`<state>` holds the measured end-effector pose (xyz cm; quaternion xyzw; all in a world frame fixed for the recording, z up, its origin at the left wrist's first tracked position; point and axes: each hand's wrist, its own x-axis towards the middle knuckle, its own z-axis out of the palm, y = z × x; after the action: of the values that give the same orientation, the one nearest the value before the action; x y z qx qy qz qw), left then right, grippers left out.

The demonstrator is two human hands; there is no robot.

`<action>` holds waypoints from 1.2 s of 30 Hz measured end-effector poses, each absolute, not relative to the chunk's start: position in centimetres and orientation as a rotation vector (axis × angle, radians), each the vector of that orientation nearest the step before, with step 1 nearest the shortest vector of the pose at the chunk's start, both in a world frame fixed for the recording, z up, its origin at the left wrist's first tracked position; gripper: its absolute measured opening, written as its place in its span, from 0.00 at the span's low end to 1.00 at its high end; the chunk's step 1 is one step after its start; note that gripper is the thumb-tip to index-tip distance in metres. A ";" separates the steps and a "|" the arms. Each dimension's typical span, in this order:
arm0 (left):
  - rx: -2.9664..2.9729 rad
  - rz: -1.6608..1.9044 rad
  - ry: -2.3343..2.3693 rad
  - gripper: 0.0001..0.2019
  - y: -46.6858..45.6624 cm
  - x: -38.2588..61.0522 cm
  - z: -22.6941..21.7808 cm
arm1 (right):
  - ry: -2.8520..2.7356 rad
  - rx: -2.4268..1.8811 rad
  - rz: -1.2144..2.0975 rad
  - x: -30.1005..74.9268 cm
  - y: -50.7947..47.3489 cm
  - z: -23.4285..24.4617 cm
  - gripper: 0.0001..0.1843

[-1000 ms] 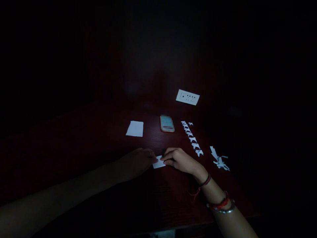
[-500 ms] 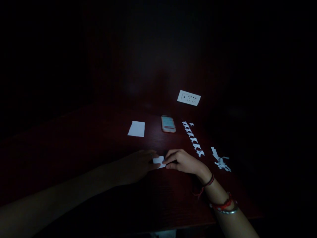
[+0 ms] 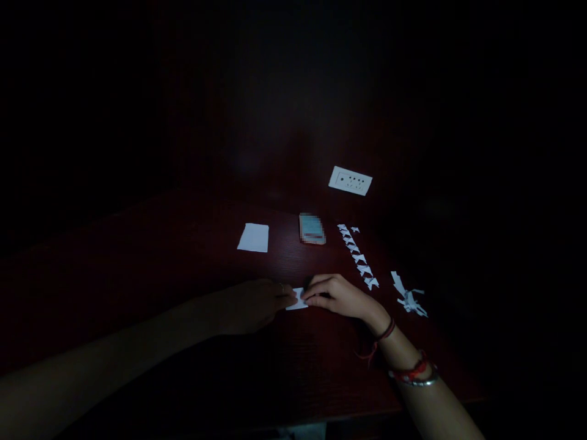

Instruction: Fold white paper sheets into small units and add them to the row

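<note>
Nearer the person than the flat, orange-edged phone [image 3: 312,229] on the dark red wooden counter [image 3: 284,263] is a small white paper piece [image 3: 300,304]. Since half a second ago, the left hand [image 3: 266,305] has drawn its spread fingers together onto its left end; the right hand [image 3: 337,296], knuckles arched, pinches its right end.

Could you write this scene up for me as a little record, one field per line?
Light: dim
Table: dark red
Left hand: fingers at a small white paper
Right hand: fingers at the same paper's other side
Beyond the hands: larger white sheet; pixelated device to its right
Right of device: row of folded white pieces
Farther right: loose white strips
Behind: white socket plate
</note>
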<state>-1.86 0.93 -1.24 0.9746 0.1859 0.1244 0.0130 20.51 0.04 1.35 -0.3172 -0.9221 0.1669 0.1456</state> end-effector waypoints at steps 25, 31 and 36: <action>3.027 0.383 0.527 0.21 1.1 -1.6 -1.3 | -2.486 -1.061 0.260 19.9 1.2 -0.7 0.05; 3.050 0.341 0.562 0.22 0.8 -1.5 -0.8 | -2.454 -1.110 0.236 19.7 1.5 -0.9 0.05; 3.039 0.325 0.618 0.21 0.4 -1.2 -0.1 | -2.440 -1.153 0.232 19.5 1.5 -0.9 0.05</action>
<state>-1.21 0.41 -0.12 0.9745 0.1983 0.1041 0.0115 19.53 1.46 -0.94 -0.4159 -0.8797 0.0838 0.2149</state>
